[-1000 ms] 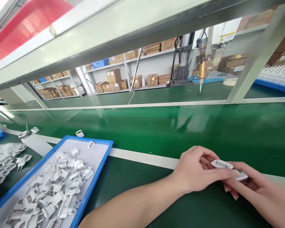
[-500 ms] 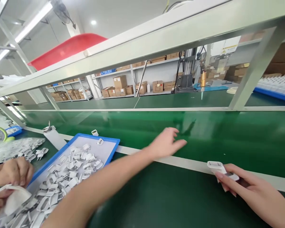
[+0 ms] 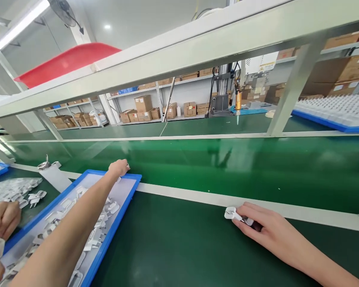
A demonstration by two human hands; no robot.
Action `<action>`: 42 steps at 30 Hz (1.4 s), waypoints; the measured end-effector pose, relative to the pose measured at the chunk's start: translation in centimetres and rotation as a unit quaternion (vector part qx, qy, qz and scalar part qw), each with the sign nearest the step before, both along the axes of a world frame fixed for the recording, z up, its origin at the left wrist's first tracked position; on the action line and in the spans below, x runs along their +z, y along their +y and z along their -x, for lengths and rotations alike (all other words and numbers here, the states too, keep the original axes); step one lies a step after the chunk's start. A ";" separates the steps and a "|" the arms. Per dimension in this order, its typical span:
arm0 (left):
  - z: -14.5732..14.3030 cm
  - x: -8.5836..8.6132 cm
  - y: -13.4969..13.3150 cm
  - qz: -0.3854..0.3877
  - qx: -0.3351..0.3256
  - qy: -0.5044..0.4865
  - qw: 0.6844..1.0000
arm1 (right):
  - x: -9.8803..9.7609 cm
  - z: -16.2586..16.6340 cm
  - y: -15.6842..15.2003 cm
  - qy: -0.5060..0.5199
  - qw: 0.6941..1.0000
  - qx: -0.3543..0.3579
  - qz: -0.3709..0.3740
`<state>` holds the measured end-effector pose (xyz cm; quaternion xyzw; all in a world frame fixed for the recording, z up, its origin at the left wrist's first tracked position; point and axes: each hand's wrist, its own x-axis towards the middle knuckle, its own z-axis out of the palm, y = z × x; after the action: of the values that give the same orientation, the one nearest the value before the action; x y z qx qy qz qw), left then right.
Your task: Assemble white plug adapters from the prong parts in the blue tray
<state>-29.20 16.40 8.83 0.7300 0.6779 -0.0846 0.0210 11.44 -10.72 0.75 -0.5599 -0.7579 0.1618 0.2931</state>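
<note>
My left hand reaches to the far edge of the blue-rimmed tray, its fingers closed on a small white plug housing that mostly hides behind them. Just below the hand, another white housing lies at the tray's far rim. Many white plug parts lie loose in the tray, partly covered by my left forearm. To the right, my right hand pinches a white plug housing above the front edge of the green belt; a second white piece shows between the fingers.
At the left edge are another person's hands with something white. A white bottle and a plastic bag of parts stand beyond the tray. A metal shelf frame spans above the green belt. At right sits a blue tray of white parts.
My left hand has moved left from over the belt to the tray's far edge, and its fingers have closed. My right hand has shifted left in view, still gripping the housing. The view has turned slightly right.
</note>
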 end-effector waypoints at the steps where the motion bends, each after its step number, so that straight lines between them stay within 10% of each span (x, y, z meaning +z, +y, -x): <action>1: -1.8 -0.3 -0.4 -0.002 -0.032 -0.014 0.999 | 0.3 0.1 0.0 0.008 1.000 0.002 0.007; 5: -11.8 -1.4 -4.7 0.016 -0.246 -0.102 0.964 | 1.8 0.4 -0.3 0.056 0.998 -0.013 0.014; 12: -24.4 -3.7 -17.1 0.143 -0.557 -0.266 0.774 | 6.3 -2.4 -3.7 -0.057 0.997 -0.032 0.037; 18: -27.2 -6.7 -21.4 0.087 -0.520 -0.369 0.765 | 9.7 -2.7 -8.0 -0.187 0.976 -0.041 0.107; 25: -27.5 -7.4 -22.0 0.146 -0.504 -0.409 0.746 | 8.9 -0.2 -5.4 -0.259 0.957 -0.076 0.102; 31: -26.7 -7.8 -21.0 0.148 -0.520 -0.470 0.698 | 9.7 -1.4 -5.7 -0.210 0.972 -0.025 0.101; 42: -26.4 -7.7 -20.6 0.175 -0.516 -0.456 0.704 | 8.3 -2.5 -5.8 -0.155 0.987 0.011 0.037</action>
<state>-2.80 -4.18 1.18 0.8984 0.0763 0.1440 0.4077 13.95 -16.48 9.04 -0.5805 -0.7937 0.1037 0.1492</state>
